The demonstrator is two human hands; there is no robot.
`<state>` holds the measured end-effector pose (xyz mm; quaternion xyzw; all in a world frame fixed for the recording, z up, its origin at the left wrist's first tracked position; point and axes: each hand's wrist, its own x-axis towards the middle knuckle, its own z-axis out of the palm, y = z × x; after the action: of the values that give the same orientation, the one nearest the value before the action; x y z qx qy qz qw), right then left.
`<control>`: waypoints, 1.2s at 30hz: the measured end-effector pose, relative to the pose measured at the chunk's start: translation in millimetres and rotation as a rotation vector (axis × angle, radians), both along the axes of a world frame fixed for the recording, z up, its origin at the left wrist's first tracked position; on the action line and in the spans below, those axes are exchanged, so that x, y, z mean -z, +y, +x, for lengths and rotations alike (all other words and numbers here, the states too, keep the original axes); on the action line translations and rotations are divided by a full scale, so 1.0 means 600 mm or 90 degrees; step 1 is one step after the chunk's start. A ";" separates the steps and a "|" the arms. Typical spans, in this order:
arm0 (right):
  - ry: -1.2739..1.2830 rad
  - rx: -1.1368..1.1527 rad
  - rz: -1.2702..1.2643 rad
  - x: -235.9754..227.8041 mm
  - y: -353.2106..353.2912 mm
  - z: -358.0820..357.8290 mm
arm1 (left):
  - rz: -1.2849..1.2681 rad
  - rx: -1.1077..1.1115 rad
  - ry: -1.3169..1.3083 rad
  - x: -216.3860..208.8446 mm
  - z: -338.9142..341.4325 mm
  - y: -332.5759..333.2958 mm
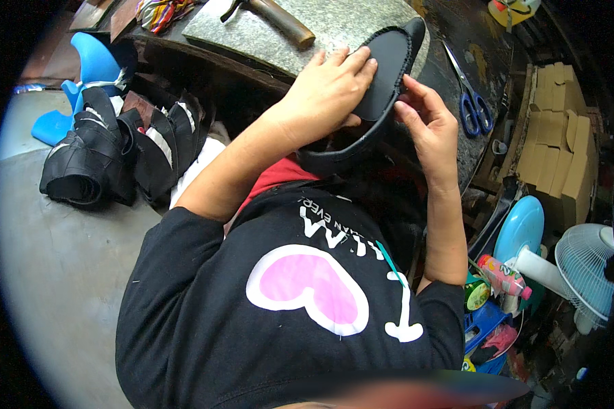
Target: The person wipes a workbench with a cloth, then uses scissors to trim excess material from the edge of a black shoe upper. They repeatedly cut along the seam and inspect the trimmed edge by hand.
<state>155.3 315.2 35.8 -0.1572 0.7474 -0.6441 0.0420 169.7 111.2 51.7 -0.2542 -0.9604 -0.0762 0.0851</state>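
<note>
A black shoe is tilted over the bench's near edge, its pointed toe to the upper right and its underside up. A smooth black sole piece lies inside a gathered, ridged rim. My left hand rests on this underside, fingers stretched out flat and the thumb lower down near the heel part. At the shoe's right edge, my right hand pinches the rim between thumb and fingers. The shoe's far side is hidden.
Behind the shoe lies a grey stone slab with a hammer on it. Blue-handled scissors lie to the right. Rolled black material sits at left. Cardboard boxes and a fan stand at right.
</note>
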 end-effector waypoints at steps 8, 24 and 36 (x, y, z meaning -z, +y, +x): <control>0.007 0.043 0.020 0.010 -0.017 -0.025 | 0.081 0.020 -0.057 0.010 -0.002 -0.012; 0.289 0.066 0.257 0.001 -0.022 -0.049 | 0.124 0.031 0.042 0.022 -0.016 -0.007; -0.139 0.133 -0.091 0.004 0.026 -0.032 | 0.475 0.020 0.019 0.031 0.000 -0.002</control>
<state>136.1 331.0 33.2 -0.0102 0.7032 -0.7096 0.0445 169.7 109.9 32.9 -0.2217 -0.8610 -0.4188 0.1848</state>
